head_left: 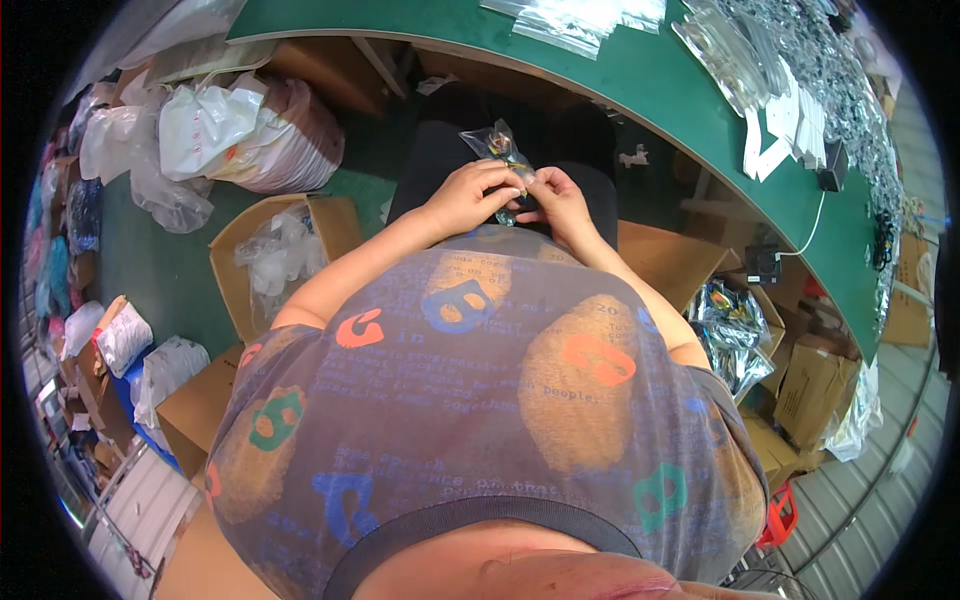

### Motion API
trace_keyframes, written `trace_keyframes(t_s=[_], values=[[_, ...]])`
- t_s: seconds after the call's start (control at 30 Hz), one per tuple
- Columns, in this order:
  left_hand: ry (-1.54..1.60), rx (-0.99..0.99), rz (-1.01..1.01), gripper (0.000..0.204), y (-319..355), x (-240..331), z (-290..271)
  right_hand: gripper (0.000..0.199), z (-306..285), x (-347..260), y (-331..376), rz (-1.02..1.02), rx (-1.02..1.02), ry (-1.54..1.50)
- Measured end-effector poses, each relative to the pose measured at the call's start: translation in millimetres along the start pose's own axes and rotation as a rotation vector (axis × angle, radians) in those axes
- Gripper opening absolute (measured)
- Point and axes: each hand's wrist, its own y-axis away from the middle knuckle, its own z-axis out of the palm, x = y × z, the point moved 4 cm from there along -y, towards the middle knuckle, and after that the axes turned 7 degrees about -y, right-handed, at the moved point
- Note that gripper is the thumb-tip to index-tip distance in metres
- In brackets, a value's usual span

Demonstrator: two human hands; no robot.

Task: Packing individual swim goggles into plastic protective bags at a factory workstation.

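Note:
Over my lap, a small clear plastic bag (497, 143) with something dark and orange-yellow inside is held between both hands. My left hand (474, 196) is closed on the bag's lower part, fingers bent toward the right. My right hand (556, 204) pinches the same bag from the other side, thumb and forefinger together. The two hands nearly touch. A bit of teal or shiny material shows below the fingers. What exactly lies inside the bag is too small to make out.
A green table (440, 22) curves ahead and to the right, bearing flat clear bags (565, 25), white strips (790, 125) and a heap of shiny packets (850, 100). An open cardboard box (335, 225) with plastic stands left. White sacks (290, 140) lie beyond it. Silvery packets (730, 310) fill a box at right.

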Motion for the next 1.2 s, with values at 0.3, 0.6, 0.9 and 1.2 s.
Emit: trace_keyframes(t_s=[0.3, 0.6, 0.9, 1.2], values=[[-0.171, -0.014, -0.05, 0.037, -6, -3, 17, 0.019, -1, 3, -2, -0.123, 0.244, 0.243], [-0.196, 0.06, -0.118, 0.025, -5, -7, 11, 0.013, -5, -6, 2, -0.322, 0.13, 0.783], [-0.07, 0.001, -0.222, 0.024, -3, 5, 1, 0.012, 15, -31, 24, 0.034, -0.065, 0.273], [0.701, -0.539, -0.413, 0.027, 6, 57, -27, 0.028, 39, -90, 37, -0.522, -0.304, 0.451]])
